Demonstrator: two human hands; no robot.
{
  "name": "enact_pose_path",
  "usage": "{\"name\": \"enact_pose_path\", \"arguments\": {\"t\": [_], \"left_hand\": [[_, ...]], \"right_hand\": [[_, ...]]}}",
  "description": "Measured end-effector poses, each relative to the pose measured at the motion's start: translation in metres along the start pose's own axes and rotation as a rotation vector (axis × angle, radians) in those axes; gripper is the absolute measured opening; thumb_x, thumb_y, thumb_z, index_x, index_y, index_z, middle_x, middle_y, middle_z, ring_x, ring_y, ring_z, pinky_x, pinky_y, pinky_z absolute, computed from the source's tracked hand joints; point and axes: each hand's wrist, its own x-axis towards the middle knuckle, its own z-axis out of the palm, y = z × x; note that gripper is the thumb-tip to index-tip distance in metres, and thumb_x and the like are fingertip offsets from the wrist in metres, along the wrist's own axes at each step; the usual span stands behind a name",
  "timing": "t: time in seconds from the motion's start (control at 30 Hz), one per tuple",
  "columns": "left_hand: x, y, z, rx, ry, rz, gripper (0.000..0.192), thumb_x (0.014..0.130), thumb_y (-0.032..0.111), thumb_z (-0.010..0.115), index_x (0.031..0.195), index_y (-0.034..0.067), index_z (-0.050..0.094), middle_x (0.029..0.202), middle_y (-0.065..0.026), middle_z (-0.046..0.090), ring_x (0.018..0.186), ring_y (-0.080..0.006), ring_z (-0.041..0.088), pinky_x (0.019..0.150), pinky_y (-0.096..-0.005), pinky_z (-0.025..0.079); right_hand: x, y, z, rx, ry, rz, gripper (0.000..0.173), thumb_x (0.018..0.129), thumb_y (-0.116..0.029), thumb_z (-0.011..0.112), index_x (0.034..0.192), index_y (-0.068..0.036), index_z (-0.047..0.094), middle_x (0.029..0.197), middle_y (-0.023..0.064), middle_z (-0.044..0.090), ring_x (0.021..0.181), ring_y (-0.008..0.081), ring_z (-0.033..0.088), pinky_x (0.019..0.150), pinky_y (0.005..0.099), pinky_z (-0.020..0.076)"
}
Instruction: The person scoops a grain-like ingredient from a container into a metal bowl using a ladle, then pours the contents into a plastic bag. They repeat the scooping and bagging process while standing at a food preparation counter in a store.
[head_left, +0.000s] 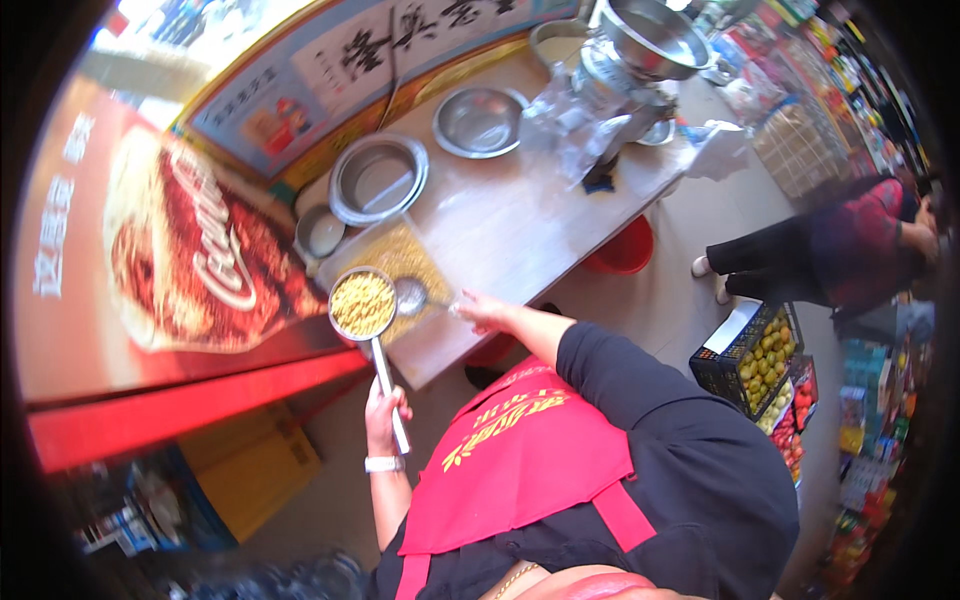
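Observation:
My left hand (386, 416) grips the long metal handle of a round pan (382, 358), which is filled with pale yellow soaked beans (363, 303). The pan is over the near left corner of a clear plastic tub (424, 251) holding more of these beans. A metal ladle (410, 295) lies tilted over the beans in the tub, just right of the pan. Its handle runs into the fingers of my right hand (484, 312), which holds its end by the tub's right side. The fingertips there are blurred.
Beside the tub are a small metal bowl (321, 231), stacked basins (379, 180) and a wide steel bowl (481, 122) on the table (495, 225). A grinding machine (611, 75) stands beyond. A red bucket (622, 247) sits below; fruit crates (750, 360) and a person (832, 240) are at right.

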Motion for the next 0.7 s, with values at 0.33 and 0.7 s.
{"name": "enact_pose_path", "arguments": {"t": [0.33,0.7], "left_hand": [[0.019,0.102,0.166,0.115,-0.09,0.057,0.043,0.084,0.008,0.057,0.123,-0.002,0.044,0.07,-0.0014,0.048,0.052,-0.008,0.047,0.046,-0.0223,0.046],[0.097,0.169,0.523,-0.169,-0.18,0.135,0.068,0.08,0.005,0.058,0.139,-0.012,0.03,0.066,-0.0051,0.046,0.044,-0.008,0.045,0.039,-0.0215,0.044]], "right_hand": [[-0.105,0.064,-0.33,0.495,0.702,-0.226,0.019,0.094,-0.017,0.053,0.105,-0.004,0.061,0.079,0.0083,0.064,0.057,0.0161,0.06,0.041,0.0267,0.0441],[-0.184,-0.187,-0.905,0.118,1.167,-0.742,0.042,0.084,-0.03,0.07,0.117,-0.005,0.063,0.081,0.006,0.067,0.067,0.0139,0.063,0.057,0.0281,0.0498]]}}
